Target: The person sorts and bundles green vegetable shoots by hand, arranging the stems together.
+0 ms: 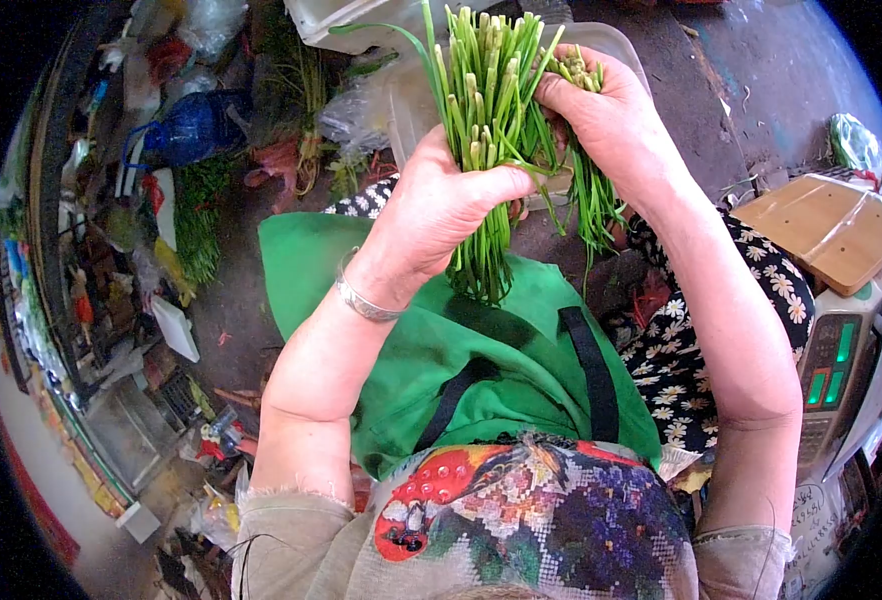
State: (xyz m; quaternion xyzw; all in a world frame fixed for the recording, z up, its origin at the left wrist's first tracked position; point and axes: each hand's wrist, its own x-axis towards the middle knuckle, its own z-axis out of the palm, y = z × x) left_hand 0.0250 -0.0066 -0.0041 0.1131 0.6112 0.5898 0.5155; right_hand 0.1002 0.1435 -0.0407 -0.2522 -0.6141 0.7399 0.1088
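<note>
My left hand (436, 205) is wrapped around a thick bunch of chives (491, 85), with the pale cut ends up and the narrow green leaves hanging below the fist. Close beside it, my right hand (609, 118) grips a smaller bunch of chives (591, 205). Its cut ends poke out above the thumb, and its leaves droop under the palm. Some stalks cross between the two hands. Behind the bunches is a pale plastic tub (621, 45), partly hidden by them. A green apron (311, 255) covers my lap.
A digital scale (829, 365) with lit green displays stands at the right, a brown board (823, 230) above it. To the left are a blue plastic jug (186, 128), leafy greens (199, 215) and plastic bags. A white container (346, 20) sits at the top.
</note>
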